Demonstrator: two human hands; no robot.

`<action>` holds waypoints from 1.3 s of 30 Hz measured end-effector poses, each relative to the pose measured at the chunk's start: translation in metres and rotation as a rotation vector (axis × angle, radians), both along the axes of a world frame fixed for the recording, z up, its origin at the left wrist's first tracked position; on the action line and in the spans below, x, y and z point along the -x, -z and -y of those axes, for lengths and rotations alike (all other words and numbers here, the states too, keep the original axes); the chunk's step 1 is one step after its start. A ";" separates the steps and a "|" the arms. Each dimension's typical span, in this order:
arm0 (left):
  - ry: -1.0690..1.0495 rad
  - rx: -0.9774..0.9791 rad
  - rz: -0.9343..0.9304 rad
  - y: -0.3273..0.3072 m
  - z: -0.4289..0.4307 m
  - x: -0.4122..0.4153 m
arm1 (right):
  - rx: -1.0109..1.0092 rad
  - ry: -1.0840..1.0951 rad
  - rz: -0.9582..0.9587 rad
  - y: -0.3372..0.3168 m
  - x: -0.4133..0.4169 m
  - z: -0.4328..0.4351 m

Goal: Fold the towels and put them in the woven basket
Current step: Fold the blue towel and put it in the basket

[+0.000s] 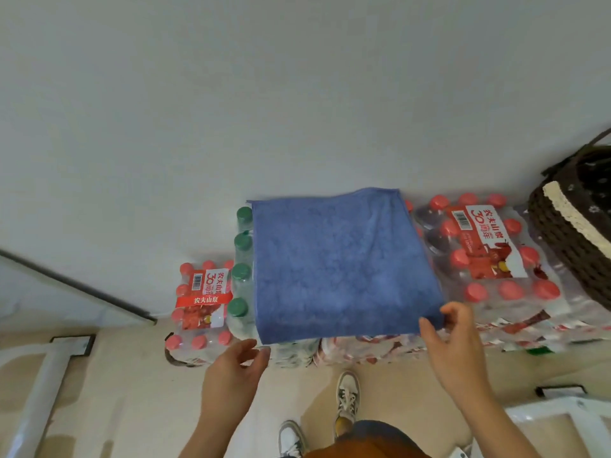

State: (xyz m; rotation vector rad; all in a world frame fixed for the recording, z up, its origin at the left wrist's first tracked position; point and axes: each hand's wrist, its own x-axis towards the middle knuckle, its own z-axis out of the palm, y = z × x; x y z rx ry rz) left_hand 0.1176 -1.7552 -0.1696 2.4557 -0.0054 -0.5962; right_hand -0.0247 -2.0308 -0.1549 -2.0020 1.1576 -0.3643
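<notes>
A blue towel (344, 266) lies flat and folded in a rough square on top of shrink-wrapped packs of water bottles. My left hand (236, 361) hovers just below the towel's near left corner, fingers loosely curled and holding nothing. My right hand (449, 338) is at the near right corner, thumb and fingers at the towel's edge; whether it pinches the cloth is unclear. The dark brown woven basket (575, 233) with a cream band and a handle stands at the far right on the bottle packs.
Packs of red-capped bottles (489, 256) lie right of the towel, and another pack (201, 299) sits lower left. Green-capped bottles (243, 259) line the towel's left edge. A white wall rises behind. White frame bars stand at the lower left and lower right on the beige floor.
</notes>
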 end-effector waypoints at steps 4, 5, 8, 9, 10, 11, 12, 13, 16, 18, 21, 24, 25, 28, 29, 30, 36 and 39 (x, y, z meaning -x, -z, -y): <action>0.016 0.156 -0.044 0.009 0.012 -0.002 | -0.041 0.072 0.069 0.008 0.004 -0.003; -0.011 0.196 -0.042 0.008 0.016 -0.002 | -0.040 0.090 0.062 0.009 0.004 -0.002; -0.180 0.395 -0.070 0.002 0.020 0.002 | -0.061 0.096 0.051 0.008 0.005 0.002; -0.227 0.459 -0.070 -0.002 0.019 0.003 | -0.075 0.090 0.067 0.007 0.007 0.002; -0.255 0.511 -0.059 -0.006 0.017 0.004 | -0.093 0.091 0.088 0.006 0.009 0.002; -0.268 0.553 -0.046 -0.010 0.014 0.005 | -0.112 0.090 0.112 0.005 0.012 0.003; -0.266 0.592 -0.035 -0.017 0.010 0.006 | -0.133 0.089 0.133 0.002 0.015 0.003; -0.240 0.624 -0.031 -0.024 0.006 0.007 | -0.162 0.087 0.160 -0.002 0.019 0.004; -0.062 0.684 -0.026 -0.043 -0.005 0.008 | -0.296 0.082 0.235 -0.020 0.027 0.009; 0.030 0.699 -0.010 -0.053 -0.013 0.005 | -0.399 0.088 0.245 -0.033 0.030 0.014; 0.109 0.719 -0.002 -0.063 -0.018 0.002 | -0.416 0.039 0.174 -0.047 0.031 0.022; 0.178 0.667 -0.056 -0.065 -0.020 -0.001 | -0.268 -0.114 0.008 -0.055 0.026 0.025; 0.206 0.647 -0.083 -0.064 -0.021 -0.003 | -0.212 -0.160 -0.040 -0.058 0.024 0.026; 0.314 0.552 0.045 -0.061 -0.024 -0.013 | -0.135 -0.289 -0.148 -0.071 0.026 0.030; 0.355 0.510 0.134 -0.060 -0.024 -0.017 | -0.097 -0.347 -0.212 -0.076 0.027 0.031; 0.390 0.469 0.223 -0.059 -0.024 -0.020 | -0.004 -0.430 -0.320 -0.078 0.028 0.034; 0.526 0.388 0.318 -0.076 -0.019 -0.036 | 0.435 -0.698 -0.493 -0.069 0.027 0.041; 0.582 0.319 0.115 -0.077 -0.021 -0.044 | 0.133 -0.763 -0.539 -0.074 0.023 0.059</action>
